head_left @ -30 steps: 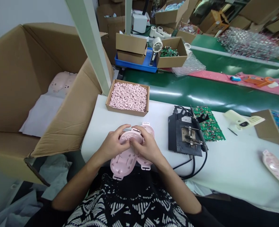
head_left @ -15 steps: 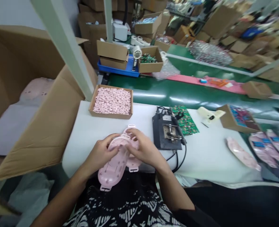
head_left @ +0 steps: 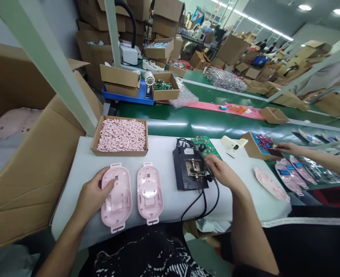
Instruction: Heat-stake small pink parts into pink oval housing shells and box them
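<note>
Two pink plastic shells lie side by side on the white tabletop, hollow side up. My left hand (head_left: 94, 192) grips the left pink shell (head_left: 117, 207) by its left edge, thumb over the inside. The right pink shell (head_left: 150, 209) lies untouched beside it, with a round clear-looking disc (head_left: 149, 189) in its middle. My right hand (head_left: 223, 171) is closed on a black pen-like corded tool (head_left: 209, 169) at the right side of a black box (head_left: 181, 173) with a metal bracket on top. The tool's tip is hidden.
A carton of small pink parts (head_left: 122, 135) stands at the back left, a large cardboard box (head_left: 40, 161) left of the table. Behind the black box lies a green circuit board sheet (head_left: 204, 144). At right, a co-worker's hand (head_left: 288, 148) reaches to a carton of wires (head_left: 264, 144).
The pink shells, held together in both hands before, now lie apart on the table. My right hand has left them and moved right to the black tool; the view has shifted.
</note>
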Demonstrator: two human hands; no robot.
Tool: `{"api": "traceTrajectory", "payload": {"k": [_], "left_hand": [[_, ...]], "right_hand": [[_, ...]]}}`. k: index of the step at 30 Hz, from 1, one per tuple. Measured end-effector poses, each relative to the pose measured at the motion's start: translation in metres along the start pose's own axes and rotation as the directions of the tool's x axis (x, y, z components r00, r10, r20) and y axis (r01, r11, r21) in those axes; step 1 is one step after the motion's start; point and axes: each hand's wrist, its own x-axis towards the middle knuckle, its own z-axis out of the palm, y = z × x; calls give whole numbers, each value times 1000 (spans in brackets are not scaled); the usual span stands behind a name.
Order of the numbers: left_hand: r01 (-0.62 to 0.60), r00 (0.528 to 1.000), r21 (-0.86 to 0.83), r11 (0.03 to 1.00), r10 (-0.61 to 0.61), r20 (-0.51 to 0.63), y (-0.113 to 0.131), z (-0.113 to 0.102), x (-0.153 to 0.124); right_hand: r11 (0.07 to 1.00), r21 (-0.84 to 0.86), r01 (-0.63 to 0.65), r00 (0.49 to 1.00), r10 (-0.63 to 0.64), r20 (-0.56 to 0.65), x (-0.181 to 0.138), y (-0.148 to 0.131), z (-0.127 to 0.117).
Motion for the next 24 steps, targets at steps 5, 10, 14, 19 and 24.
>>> {"api": "traceTrajectory", "payload": {"k": [5, 10, 14, 19, 24], "left_hand": [[-43, 999, -10, 999, 43, -1, -1, 5, -4], [-39, 999, -14, 999, 39, -7, -4, 4, -6], [-61, 998, -32, 998, 60, -26, -5, 5, -7], [-69, 997, -8, 998, 69, -28, -4, 6, -7], [-66, 998, 6, 998, 66, -8, -3, 5, -6]], "right_hand": [[972, 89, 217, 975, -210, -77, -1, -17, -9], [902, -269, 337, 931, -362, -51, 0, -50, 24], [881, -216, 421, 874, -457, -164, -24, -78, 68], [916, -338, 216, 976, -202, 77, -27, -113, 118], [827, -561, -29, 980, 134, 147, 1, -132, 129]]}}
